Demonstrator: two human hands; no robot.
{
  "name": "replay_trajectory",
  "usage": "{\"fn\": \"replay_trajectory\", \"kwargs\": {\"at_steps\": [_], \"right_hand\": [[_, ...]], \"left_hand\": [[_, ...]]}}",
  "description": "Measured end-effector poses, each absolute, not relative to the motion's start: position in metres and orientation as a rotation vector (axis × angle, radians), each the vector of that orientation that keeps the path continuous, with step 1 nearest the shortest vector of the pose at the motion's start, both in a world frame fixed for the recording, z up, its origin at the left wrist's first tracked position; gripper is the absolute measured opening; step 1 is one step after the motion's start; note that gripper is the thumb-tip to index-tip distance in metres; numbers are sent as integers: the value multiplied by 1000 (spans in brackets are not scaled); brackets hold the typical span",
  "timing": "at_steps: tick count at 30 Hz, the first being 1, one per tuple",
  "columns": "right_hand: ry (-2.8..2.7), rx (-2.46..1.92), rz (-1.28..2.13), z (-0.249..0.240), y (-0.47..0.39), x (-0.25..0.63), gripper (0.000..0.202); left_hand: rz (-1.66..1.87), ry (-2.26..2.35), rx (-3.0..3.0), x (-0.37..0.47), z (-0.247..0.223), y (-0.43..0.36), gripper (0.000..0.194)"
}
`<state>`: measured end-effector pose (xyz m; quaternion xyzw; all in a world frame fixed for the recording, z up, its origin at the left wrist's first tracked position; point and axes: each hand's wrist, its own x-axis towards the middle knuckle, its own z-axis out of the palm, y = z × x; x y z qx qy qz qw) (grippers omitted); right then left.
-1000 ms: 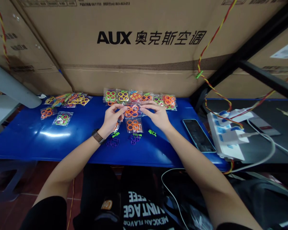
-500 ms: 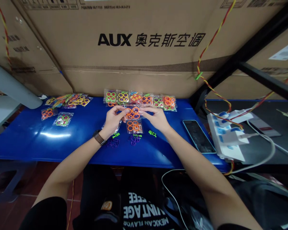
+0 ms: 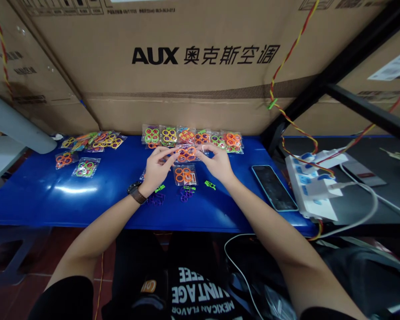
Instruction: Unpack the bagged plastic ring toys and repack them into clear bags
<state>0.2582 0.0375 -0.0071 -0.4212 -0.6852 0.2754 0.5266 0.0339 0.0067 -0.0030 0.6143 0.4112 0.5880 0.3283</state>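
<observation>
My left hand point(image 3: 159, 166) and my right hand point(image 3: 216, 162) hold a clear packet with orange rings point(image 3: 186, 154) between them, fingers pinched on its two sides. Just below it, another packet of orange rings point(image 3: 185, 175) lies flat on the blue table point(image 3: 113, 200). Small purple plastic pieces point(image 3: 186, 195) and a green piece point(image 3: 210, 184) lie nearer the front edge. Behind my hands stretches a row of bagged ring sets point(image 3: 168, 134) in green, yellow and orange. Part of a clear packet shows beside my left hand, mostly hidden by it.
On the left lie a pile of packets point(image 3: 103, 140) and a separate green-ring packet point(image 3: 86, 167). A phone point(image 3: 275, 188) and a power strip with plugs point(image 3: 308, 186) are at the right. A large cardboard box point(image 3: 203, 80) stands behind the table.
The held packet looks flatter and has moved slightly up toward the back row, with both hands still on it. The whole view has shifted a little.
</observation>
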Motion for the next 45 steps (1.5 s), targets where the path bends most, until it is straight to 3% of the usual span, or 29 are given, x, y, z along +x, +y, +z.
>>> {"fn": "replay_trajectory", "kwargs": {"at_steps": [10, 21, 29, 34, 36, 40, 45], "right_hand": [[-1636, -890, 767, -13, 44, 261, 11], [-1714, -822, 761, -10, 41, 261, 18], [-1635, -943, 677, 4, 30, 258, 43], [-1490, -993, 494, 6, 28, 260, 36], [-1463, -978, 530, 4, 30, 260, 30], [-1515, -952, 764, -3, 34, 255, 43], [-1496, -985, 923, -14, 41, 253, 28]], "left_hand": [[1423, 1042, 1551, 35, -14, 10, 35], [1216, 970, 1450, 38, -5, 4, 53], [1273, 994, 1384, 36, -8, 10, 39], [1316, 974, 1307, 32, -7, 14, 42], [1342, 958, 1302, 33, -6, 14, 44], [1345, 956, 1336, 35, -9, 13, 48], [1269, 925, 1363, 38, -8, 8, 48]]}}
